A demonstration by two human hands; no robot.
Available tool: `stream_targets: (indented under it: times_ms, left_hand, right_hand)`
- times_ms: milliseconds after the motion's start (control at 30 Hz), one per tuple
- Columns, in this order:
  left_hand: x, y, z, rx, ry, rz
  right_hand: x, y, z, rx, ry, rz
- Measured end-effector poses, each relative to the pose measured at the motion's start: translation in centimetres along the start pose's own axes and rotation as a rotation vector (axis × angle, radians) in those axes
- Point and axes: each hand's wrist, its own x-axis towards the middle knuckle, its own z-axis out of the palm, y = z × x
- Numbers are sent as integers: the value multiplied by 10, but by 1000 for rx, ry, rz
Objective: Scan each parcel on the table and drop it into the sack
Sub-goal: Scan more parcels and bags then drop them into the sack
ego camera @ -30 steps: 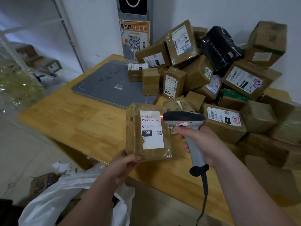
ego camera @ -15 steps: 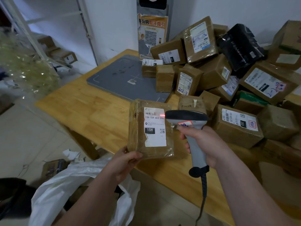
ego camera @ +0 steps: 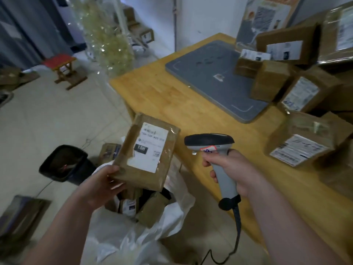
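The left hand (ego camera: 103, 185) holds a flat brown parcel (ego camera: 147, 152) by its near corner. The parcel has shiny tape and a white label that says 15H. It hangs tilted over the open white sack (ego camera: 180, 205), just left of the table (ego camera: 172, 96) edge. More boxes (ego camera: 150, 211) lie in the sack. The right hand (ego camera: 235, 173) grips the gray scanner (ego camera: 210, 144), near the parcel but apart. A black bin (ego camera: 65, 163) stands on the floor, left of the sack.

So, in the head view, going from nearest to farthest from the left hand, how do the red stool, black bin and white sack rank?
1. white sack, right beneath the left hand.
2. black bin, on the floor to its left.
3. red stool, far back across the floor.
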Motion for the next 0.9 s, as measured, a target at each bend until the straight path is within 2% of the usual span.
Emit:
stream_targets:
  times_ms: [167, 333, 500, 667, 900]
  left_hand:
    - [5, -16, -50, -14, 214, -113]
    - [31, -50, -73, 214, 428, -302]
    - [70, -89, -90, 289, 495, -428]
    - [121, -100, -73, 260, 531, -416]
    - [194, -96, -52, 204, 548, -213]
  right_hand:
    - [24, 5, 36, -112, -102, 58]
    - [42, 6, 60, -165, -150, 99]
    - [57, 3, 69, -206, -156, 108]
    - [82, 8, 79, -181, -121, 135]
    - [119, 22, 99, -193, -79, 133]
